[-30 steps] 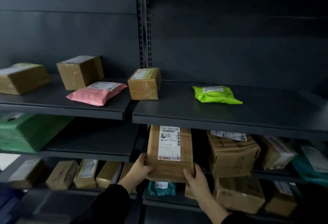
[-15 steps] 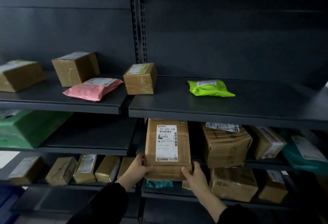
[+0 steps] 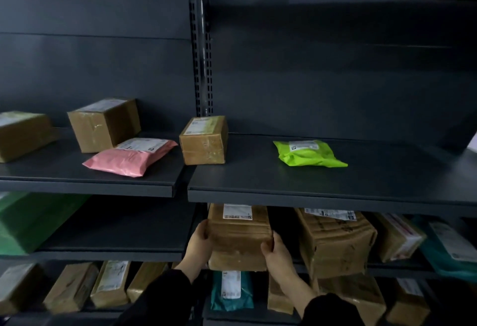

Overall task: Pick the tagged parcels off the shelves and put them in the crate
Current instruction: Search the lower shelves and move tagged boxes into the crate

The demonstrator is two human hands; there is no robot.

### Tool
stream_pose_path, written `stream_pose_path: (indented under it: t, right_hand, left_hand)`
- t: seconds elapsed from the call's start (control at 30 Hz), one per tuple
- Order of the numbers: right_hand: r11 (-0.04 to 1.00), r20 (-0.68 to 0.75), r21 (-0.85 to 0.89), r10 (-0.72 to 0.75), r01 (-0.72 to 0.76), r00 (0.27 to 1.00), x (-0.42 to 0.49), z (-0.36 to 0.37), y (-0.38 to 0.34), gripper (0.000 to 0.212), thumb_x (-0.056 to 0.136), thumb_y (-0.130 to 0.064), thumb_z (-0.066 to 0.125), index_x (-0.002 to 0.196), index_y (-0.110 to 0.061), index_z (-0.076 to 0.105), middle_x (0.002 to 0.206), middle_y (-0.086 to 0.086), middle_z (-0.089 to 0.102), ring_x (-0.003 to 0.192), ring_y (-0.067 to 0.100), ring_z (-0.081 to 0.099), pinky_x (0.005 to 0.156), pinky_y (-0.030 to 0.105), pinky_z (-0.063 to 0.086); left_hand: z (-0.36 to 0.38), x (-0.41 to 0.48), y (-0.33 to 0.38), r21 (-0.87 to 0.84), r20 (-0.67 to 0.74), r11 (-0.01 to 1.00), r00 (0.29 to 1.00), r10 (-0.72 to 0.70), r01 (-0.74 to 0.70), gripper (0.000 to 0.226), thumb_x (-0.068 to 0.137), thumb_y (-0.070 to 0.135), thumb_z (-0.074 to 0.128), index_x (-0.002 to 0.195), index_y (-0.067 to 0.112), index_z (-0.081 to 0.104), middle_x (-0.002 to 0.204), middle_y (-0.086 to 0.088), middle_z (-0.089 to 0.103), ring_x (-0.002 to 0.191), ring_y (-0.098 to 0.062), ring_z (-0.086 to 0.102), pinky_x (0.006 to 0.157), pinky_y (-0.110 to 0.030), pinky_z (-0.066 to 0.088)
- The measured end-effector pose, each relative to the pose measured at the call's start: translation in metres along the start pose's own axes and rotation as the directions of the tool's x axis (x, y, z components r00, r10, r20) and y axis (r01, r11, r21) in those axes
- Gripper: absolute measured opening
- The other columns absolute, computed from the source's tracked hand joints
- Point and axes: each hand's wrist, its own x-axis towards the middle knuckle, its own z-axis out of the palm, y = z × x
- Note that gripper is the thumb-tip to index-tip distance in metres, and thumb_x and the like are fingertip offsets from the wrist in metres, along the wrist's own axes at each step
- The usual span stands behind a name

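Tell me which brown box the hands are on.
The labelled brown box on the middle shelf, just right of the upright: left hand and right hand grip its sides. Every other box sits untouched.

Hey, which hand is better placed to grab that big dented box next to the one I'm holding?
Right. Your right hand grips the held box on the side facing the dented box; the left hand is on the far side. Both are busy, so free it first.
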Motion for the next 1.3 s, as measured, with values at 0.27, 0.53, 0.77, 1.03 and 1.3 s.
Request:
stream_pose_path:
  t: [0.27, 0.53, 0.77, 1.03, 1.3]
  right_hand:
    - [0.999, -0.046, -0.046, -0.029, 0.027, 0.998, -0.011, -0.028, 0.005, 0.056, 0.097, -0.028, 0.045, 0.148, -0.018, 0.022, 0.149, 0.005, 0.036, 0.136, 0.018, 0.036, 0.108, 0.028, 0.031]
    - [0.987, -0.327, -0.089, -0.154, 0.132, 0.933, -0.036, -0.131, 0.030, 0.037, 0.094, -0.020, 0.051, 0.130, -0.014, 0.051, 0.096, -0.004, 0.058, 0.094, 0.010, 0.055, 0.084, 0.019, 0.038]
    - [0.973, -0.415, -0.227, -0.138, 0.045, 0.899, 0.012, -0.213, 0.070, 0.041, 0.095, -0.021, 0.048, 0.133, -0.006, 0.045, 0.131, 0.017, 0.051, 0.121, 0.028, 0.049, 0.102, 0.034, 0.040]
    - [0.995, -0.055, -0.083, 0.048, -0.053, 0.997, 0.059, -0.250, 0.088, 0.060, 0.096, -0.044, 0.039, 0.144, -0.009, 0.029, 0.149, 0.011, 0.035, 0.136, 0.027, 0.034, 0.106, 0.029, 0.029]
    - [0.998, -0.004, 0.020, 0.064, -0.064, 0.998, 0.035, -0.240, 0.102, 0.050, 0.093, -0.039, 0.050, 0.136, -0.016, 0.039, 0.138, 0.009, 0.046, 0.126, 0.027, 0.044, 0.105, 0.033, 0.036]
  left_hand:
    - [0.015, -0.024, 0.010, 0.419, -0.087, 0.872, 0.944, 0.318, -0.255, 0.058, 0.093, 0.009, 0.050, 0.147, 0.005, 0.029, 0.154, -0.016, 0.026, 0.144, -0.030, 0.021, 0.117, -0.037, 0.019]
    - [0.091, -0.071, 0.042, 0.415, 0.139, 0.709, 0.811, 0.569, -0.569, 0.041, 0.094, 0.012, 0.049, 0.135, 0.005, 0.049, 0.145, -0.008, 0.043, 0.136, -0.023, 0.038, 0.111, -0.024, 0.026]
    - [0.176, -0.059, 0.065, 0.298, 0.193, 0.858, 0.907, 0.374, -0.417, 0.049, 0.100, 0.025, 0.042, 0.145, 0.007, 0.034, 0.150, -0.009, 0.037, 0.139, -0.022, 0.033, 0.108, -0.021, 0.026]
    - [0.239, -0.037, 0.085, -0.082, 0.109, 0.988, 0.987, -0.122, 0.131, 0.041, 0.099, 0.023, 0.044, 0.131, -0.002, 0.048, 0.125, -0.022, 0.058, 0.115, -0.036, 0.056, 0.097, -0.039, 0.046]
    - [0.232, -0.069, 0.062, -0.282, 0.096, 0.944, 0.984, -0.149, 0.171, 0.034, 0.096, 0.008, 0.050, 0.129, 0.001, 0.049, 0.116, -0.020, 0.062, 0.108, -0.036, 0.059, 0.090, -0.041, 0.049]
